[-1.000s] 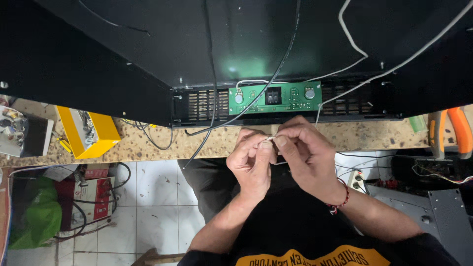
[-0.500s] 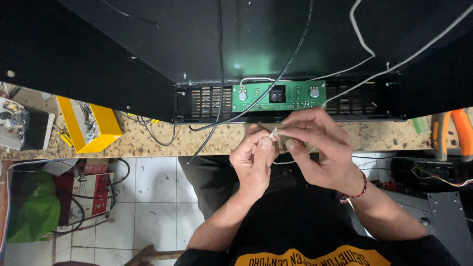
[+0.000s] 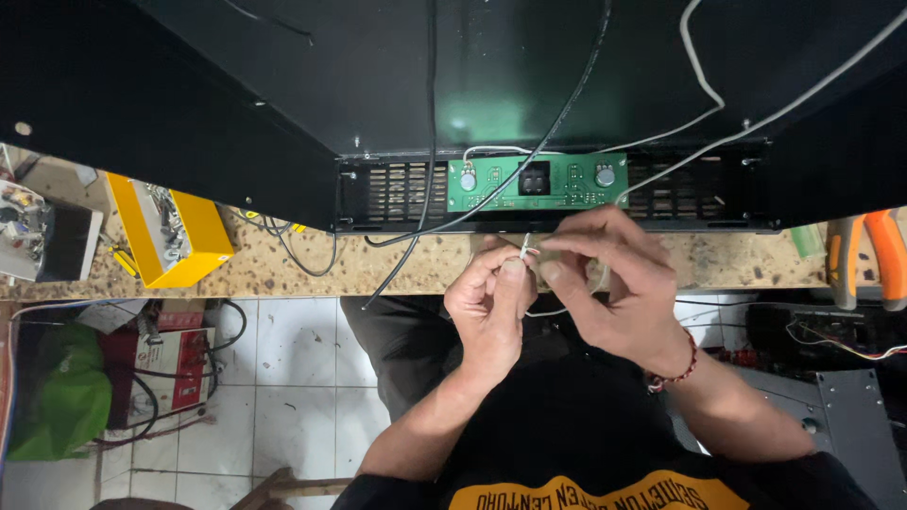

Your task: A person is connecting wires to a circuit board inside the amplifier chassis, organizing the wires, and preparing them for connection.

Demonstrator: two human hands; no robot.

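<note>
My left hand (image 3: 491, 307) and my right hand (image 3: 614, 283) meet over the front edge of the speckled workbench (image 3: 312, 269). Both pinch the end of a thin white wire (image 3: 524, 247) between thumb and fingertips. The wire loops down under my right hand. Just beyond the hands, a green circuit board (image 3: 537, 181) with two round knobs and a black socket sits in the slotted front of a big black metal case (image 3: 378, 85). White and black cables run over the case to the board.
A yellow box (image 3: 170, 231) with small parts stands on the bench at left. Orange-handled pliers (image 3: 874, 255) lie at the right edge. Below the bench are white floor tiles, a green bag (image 3: 57, 397), a red device and loose cables.
Both hands have moved up and a little right, closer to the green board, still pinching the white wire. The view has shifted slightly.
</note>
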